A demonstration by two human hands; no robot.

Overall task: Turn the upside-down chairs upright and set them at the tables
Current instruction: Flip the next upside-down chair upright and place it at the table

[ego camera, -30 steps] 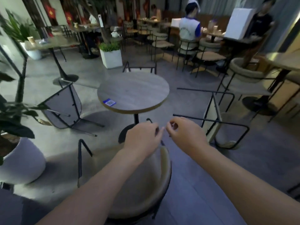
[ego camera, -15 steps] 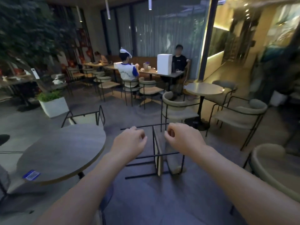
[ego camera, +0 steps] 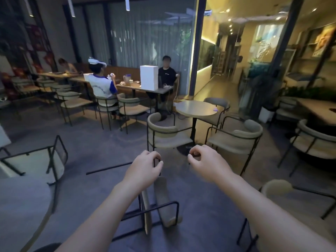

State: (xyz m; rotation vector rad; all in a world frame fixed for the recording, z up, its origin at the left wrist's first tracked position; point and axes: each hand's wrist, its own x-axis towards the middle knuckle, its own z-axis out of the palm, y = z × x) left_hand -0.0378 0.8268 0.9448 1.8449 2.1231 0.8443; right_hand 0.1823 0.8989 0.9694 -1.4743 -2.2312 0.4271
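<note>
Looking down past both forearms, I see a tipped-over chair with a black metal tube frame and beige padded seat (ego camera: 161,200) lying on its side on the grey floor (ego camera: 101,146), directly below my hands. Its seat panel stands on edge, the curved backrest pad rests against the floor, and its thin legs stick out sideways to the left. My left hand (ego camera: 145,165) hovers over it with fingers (ego camera: 157,160) curled loosely inward; a thin black bar shows right at them, but I cannot tell whether they grip it. My right hand (ego camera: 205,160) is beside it, fingers (ego camera: 193,154) curled in a loose fist on nothing I can see. A second overturned chair with the same black frame and pale seat (ego camera: 39,162) lies at the left, near a round grey-topped desk (ego camera: 21,202) in the lower left corner. Beyond my hands, upright beige chairs surround a round pale desk (ego camera: 196,108).
</note>
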